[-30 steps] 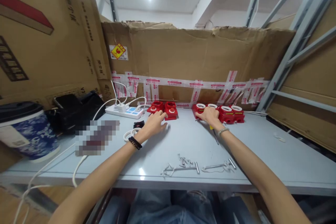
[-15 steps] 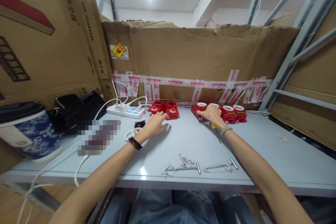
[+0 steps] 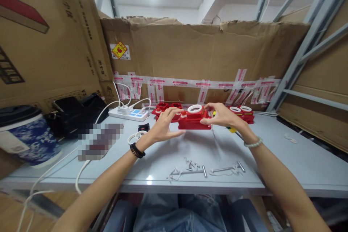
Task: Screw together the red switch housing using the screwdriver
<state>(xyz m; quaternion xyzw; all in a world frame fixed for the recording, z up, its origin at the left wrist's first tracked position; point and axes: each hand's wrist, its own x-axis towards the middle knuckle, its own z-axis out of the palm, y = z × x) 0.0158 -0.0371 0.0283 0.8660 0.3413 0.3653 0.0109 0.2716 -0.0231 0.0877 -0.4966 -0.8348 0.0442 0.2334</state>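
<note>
Cardboard boxes [image 3: 40, 43] with black printed characters stand at the far left, and the writing is too tilted to read; only "V3" shows low on one side. Below them stands a blue and white paper cup [image 3: 25, 136] with a black lid, and next to it lies a black bag [image 3: 76, 114]. A white power strip [image 3: 129, 114] with blue switches lies near the back wall, with white cables running from it toward the table [image 3: 272, 166] edge. On the cardboard wall [image 3: 190, 54] behind there is a yellow diamond sticker [image 3: 120, 50] with a red mark; its small text is not readable. A line of white tape with red print [image 3: 190, 84] runs along this wall, letters too small to read.

Left hand [image 3: 163, 125], with a black band on the wrist, grasps the left end of a red plastic block [image 3: 194, 119] that carries a white ring on top. This block is lifted above the grey table, in the middle, in front of two red parts [image 3: 165, 108] which stay at the back. Right hand [image 3: 223, 116], with a pale bead bracelet, grips the right end of the same block, and a yellow tool piece [image 3: 231, 129] shows just under this hand. More red blocks with white rings [image 3: 243, 112] stand behind to the right. Metal screws and pins [image 3: 206, 168] lie near the front edge.
</note>
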